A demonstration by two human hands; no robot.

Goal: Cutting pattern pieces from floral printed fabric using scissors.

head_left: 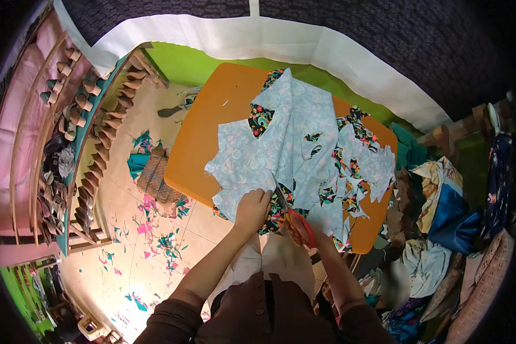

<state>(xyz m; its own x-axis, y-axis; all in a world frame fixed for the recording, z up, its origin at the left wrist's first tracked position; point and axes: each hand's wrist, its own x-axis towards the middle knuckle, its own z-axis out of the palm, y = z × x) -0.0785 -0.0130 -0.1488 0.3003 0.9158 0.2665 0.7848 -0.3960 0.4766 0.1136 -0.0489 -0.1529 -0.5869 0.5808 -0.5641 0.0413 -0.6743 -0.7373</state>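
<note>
Green wall and a dark patterned curtain with a broad white border close off the far side of a small, tiled room. Before them stands an orange table with rounded corners, seen from above by the person working at it. Spread over its middle and right is a large piece of floral fabric, mostly pale blue underside up; its black, colourful printed face shows where edges turn over. The outline is jagged, with small holes right of centre and ragged strips at the table's right.

At the fabric's near edge, the left hand lies on the cloth, fingers pointing away from the body; whether they pinch it or only press, I cannot tell. Just beside it, the right hand is closed around the handles of red-handled scissors, whose blades reach forward over the fabric.

To the left, a rack carries rows of shoe-shaped forms. Pink and teal scraps litter the floor, near a brown patterned bundle. On the right, cloths lie heaped, among them a shiny blue one and a white one.
</note>
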